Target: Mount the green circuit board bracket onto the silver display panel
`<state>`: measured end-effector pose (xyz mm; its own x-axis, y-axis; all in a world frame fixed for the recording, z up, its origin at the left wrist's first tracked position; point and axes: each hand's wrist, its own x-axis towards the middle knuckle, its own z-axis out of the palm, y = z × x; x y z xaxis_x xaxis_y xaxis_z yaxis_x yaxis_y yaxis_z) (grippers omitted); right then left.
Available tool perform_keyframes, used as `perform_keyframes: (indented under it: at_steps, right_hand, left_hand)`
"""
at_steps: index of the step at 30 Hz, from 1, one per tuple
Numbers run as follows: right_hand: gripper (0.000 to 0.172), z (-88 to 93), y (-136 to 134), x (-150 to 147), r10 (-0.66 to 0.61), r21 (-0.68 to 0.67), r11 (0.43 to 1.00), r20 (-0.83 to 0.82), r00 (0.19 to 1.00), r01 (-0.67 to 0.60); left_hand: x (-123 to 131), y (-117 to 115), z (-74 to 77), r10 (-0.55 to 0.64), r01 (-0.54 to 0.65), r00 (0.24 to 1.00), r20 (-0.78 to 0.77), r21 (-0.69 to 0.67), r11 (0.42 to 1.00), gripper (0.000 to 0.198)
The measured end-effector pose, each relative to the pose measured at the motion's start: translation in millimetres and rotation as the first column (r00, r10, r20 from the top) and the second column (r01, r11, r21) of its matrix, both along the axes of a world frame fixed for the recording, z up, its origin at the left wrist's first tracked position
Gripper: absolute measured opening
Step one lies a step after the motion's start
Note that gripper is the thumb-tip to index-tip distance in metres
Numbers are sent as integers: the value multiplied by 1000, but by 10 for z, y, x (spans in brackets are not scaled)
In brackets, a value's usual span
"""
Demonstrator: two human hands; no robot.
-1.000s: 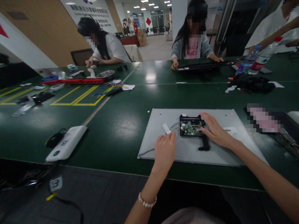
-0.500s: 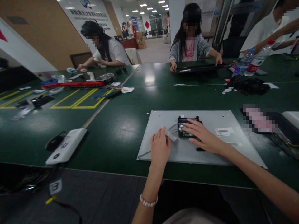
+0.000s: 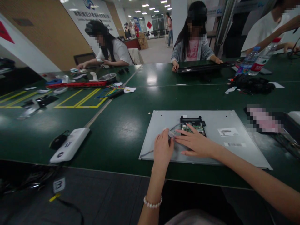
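Observation:
A large pale metal panel, like the back of a display, lies flat on the green table. On it sits a green circuit board in a black frame, partly covered by my right hand. That hand is open, palm down with fingers spread, its fingertips by the pale strip. My left hand is closed, thumb and fingers pinched at a pale, shiny strip like tape. Thin grey cables run from the board to the strip. Another cable comes out left of my left hand.
White labels are stuck on the panel. Left lies a white power bank; right, a phone with cables. Farther back are bottles, a black bundle and coloured wires. Across the table, a person holds a black panel.
My right hand has moved left and down, off much of the circuit board and to the strip at my left hand. My left hand still pinches the strip. The view has shifted slightly.

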<state>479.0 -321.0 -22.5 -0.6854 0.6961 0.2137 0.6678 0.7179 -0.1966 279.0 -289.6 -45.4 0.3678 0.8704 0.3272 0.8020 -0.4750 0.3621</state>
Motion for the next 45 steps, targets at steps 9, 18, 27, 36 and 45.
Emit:
perform_keyframes:
  at_steps: [9, 18, 27, 36, 45]
  right_hand:
    - [52, 16, -7, -18, 5, -3, 1000, -15, 1000, -5]
    - [44, 36, -13, 4, 34, -8, 999, -48, 998, -35]
    - [37, 5, -30, 12, 57, 27, 998, -82, 995, -55]
    - [27, 377, -255, 337, -176, 129, 965, -333, 926, 230]
    - [53, -120, -1064, 1344, -911, -384, 339, -364, 196, 859]
  left_hand:
    - [2, -17, 4, 4, -5, 999, 39, 30, 1000, 33]
    - [12, -54, 58, -43, 43, 999, 5, 6, 999, 24]
    - [-1, -63, 53, -67, 67, 997, -30, 18, 998, 29]
    - [-22, -99, 88, -79, 74, 995, 65, 77, 994, 28]
    - [-263, -136, 226, 81, -117, 957, 278, 116, 986, 28]
